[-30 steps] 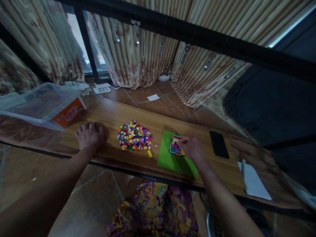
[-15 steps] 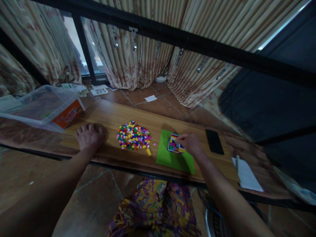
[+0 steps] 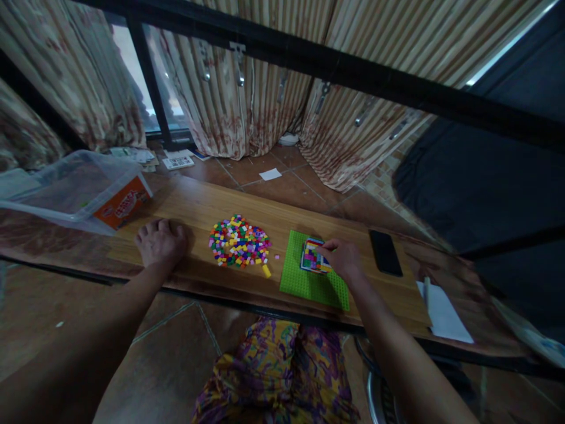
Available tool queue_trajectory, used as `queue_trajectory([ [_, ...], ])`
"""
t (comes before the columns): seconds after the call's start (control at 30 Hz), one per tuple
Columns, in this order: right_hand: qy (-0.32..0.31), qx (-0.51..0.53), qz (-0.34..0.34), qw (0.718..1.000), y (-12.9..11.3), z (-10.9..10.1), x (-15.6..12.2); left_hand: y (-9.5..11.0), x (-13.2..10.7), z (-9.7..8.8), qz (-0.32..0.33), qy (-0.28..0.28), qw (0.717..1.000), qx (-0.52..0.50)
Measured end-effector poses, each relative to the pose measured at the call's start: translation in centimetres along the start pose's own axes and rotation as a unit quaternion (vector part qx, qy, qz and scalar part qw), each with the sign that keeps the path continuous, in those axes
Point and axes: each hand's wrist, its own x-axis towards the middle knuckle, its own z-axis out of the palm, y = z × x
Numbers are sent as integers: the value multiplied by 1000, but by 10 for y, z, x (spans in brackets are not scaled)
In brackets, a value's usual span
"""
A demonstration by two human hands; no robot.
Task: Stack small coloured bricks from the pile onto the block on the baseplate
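Observation:
A green baseplate (image 3: 309,285) lies on the wooden table (image 3: 198,206), with a square patch of small coloured bricks (image 3: 311,259) built on its far part. My right hand (image 3: 344,259) rests on the right side of that patch, fingers pinched together over the bricks; whether a brick is between them is hidden. A round heap of loose coloured bricks (image 3: 238,241) lies left of the baseplate, and a single yellow brick (image 3: 266,271) sits just below the heap. My left hand (image 3: 161,241) lies on the table left of the heap, fingers curled under, holding nothing visible.
A clear plastic tub with an orange label (image 3: 83,191) stands at the table's far left. A black phone (image 3: 385,252) lies right of the baseplate, and white paper with a pen (image 3: 441,306) beyond it. Curtains and a tiled floor with scraps of paper lie behind the table.
My right hand has shifted slightly over the brick patch. The left hand stays where it was. The view has moved a little.

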Motion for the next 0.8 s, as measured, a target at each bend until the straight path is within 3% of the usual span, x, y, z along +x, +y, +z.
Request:
queue_trajectory([
  [0.13,19,-6,-16,1000,-3,0,-1,1,-1,-1,-2,1,1000,-15],
  [0.27,14,70,-70,995,-32,8,-13,1,-1,0,-4,4,1000,-15],
  [0.4,-58,145,-167,973,-73,39,-41,0,-1,3,-10,8,1000,-12],
  [0.5,-97,159,-199,962,-95,65,-60,0,-2,3,-14,5,1000,-10],
  [0.63,-92,140,-222,960,-108,90,-72,1,-3,1,-12,8,1000,-14],
  [0.8,-63,83,-243,964,-120,106,-78,1,-3,1,-12,5,1000,-22],
])
